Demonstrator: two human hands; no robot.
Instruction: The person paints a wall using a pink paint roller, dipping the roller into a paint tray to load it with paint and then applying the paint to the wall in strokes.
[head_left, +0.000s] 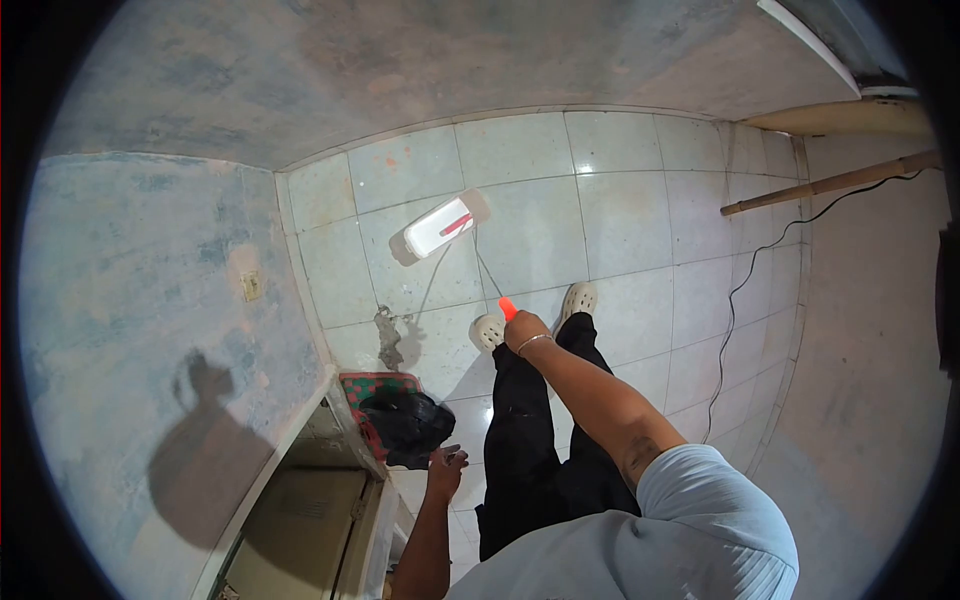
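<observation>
My right hand [524, 328], fingers wrapped and a thin bracelet at the wrist, grips the orange handle of a paint roller [507, 308]. From that handle a thin metal rod runs forward to a red roller head [457, 226], which overlaps a white oblong tray [430, 232] on the floor. Low on the left hangs my left hand [447, 470], fingers loosely bent and apart, beside a black plastic bag or cloth [405, 425]. That black bundle lies over a red and green mat [385, 383].
Pale tiles [625, 215] cover the floor, with a grey stain [388, 338] near the mat. Patchy walls rise ahead and left; the left one has a socket [251, 286]. At right are a wooden pole [830, 185] and a black cable [733, 310]. A doorway [300, 520] opens lower left.
</observation>
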